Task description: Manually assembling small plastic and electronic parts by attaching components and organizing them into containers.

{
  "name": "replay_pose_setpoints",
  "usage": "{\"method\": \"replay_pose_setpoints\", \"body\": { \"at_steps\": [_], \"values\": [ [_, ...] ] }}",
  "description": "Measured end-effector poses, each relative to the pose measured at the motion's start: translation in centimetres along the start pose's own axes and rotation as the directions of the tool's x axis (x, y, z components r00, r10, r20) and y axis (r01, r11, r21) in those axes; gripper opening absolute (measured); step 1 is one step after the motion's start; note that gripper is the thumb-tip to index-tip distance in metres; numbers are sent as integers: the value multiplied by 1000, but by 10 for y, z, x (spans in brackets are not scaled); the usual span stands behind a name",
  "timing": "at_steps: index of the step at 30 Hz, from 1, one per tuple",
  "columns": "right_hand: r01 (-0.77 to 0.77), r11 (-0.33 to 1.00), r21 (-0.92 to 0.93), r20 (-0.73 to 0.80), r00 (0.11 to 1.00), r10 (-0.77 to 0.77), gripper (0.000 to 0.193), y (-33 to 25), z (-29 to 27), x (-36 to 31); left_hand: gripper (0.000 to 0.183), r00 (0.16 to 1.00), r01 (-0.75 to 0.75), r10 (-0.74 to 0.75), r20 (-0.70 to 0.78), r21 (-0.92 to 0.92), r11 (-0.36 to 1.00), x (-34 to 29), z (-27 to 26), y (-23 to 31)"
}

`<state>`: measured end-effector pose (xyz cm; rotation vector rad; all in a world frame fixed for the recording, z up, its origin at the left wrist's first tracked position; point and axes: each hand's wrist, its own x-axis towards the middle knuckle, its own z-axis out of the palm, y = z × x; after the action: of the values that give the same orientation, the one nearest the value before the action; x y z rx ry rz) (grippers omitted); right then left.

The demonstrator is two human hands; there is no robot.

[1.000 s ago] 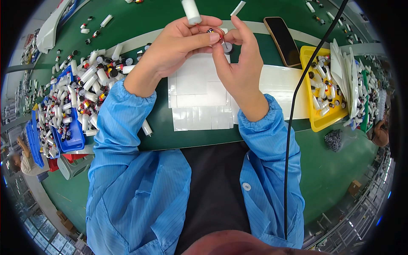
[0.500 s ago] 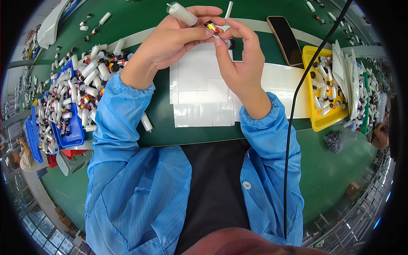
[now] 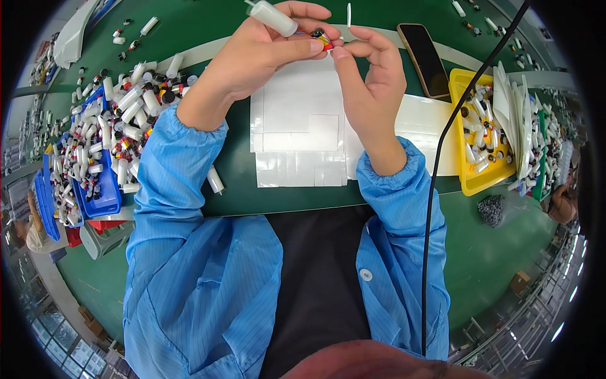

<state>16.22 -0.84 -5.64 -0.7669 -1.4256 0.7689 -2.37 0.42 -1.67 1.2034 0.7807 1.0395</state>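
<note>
My left hand (image 3: 243,60) is closed round a white translucent cylinder (image 3: 273,18) with a thin stem at its end. Between its thumb and fingers sits a small battery-like part (image 3: 323,39), yellow, red and black. My right hand (image 3: 375,85) meets it there, thumb and fingers bent together at the part's tip; what they pinch is too small to make out. A thin white strip (image 3: 349,14) stands just above the right fingertips, and whether they hold it is unclear. White sheets (image 3: 297,114) lie on the green table below both hands.
Blue trays (image 3: 104,201) at the left overflow with similar white cylinders (image 3: 129,98). One loose cylinder (image 3: 215,180) lies beside my left sleeve. A phone (image 3: 424,60) and a yellow tray (image 3: 470,180) of parts are on the right. A black cable (image 3: 435,164) hangs across the right side.
My right hand has shifted right and its fingers have drawn back from the left hand. The white strip has moved right and stands straighter. A black round end below the right fingers no longer shows.
</note>
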Motion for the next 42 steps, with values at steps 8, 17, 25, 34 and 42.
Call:
{"method": "replay_pose_setpoints", "body": {
  "at_steps": [8,17,25,34,42],
  "values": [
    [403,861,-309,3,906,-423,31,-11,-3,16,43,996,-42,35,78,98,994,0,-2,-5],
    [105,984,-141,283,957,-61,60,-30,-6,18,37,972,-76,1,234,310,948,-4,11,-21],
    [-113,888,446,109,991,71,51,-12,-20,27,42,949,36,-49,310,46,998,-1,15,-13],
    [-95,891,443,56,995,78,49,-5,-17,31,59,949,96,-15,316,-242,966,-3,24,-2],
    [125,953,277,-316,948,-32,31,9,-33,30,59,986,42,-18,164,-149,988,-1,23,-4]
  ]
}}
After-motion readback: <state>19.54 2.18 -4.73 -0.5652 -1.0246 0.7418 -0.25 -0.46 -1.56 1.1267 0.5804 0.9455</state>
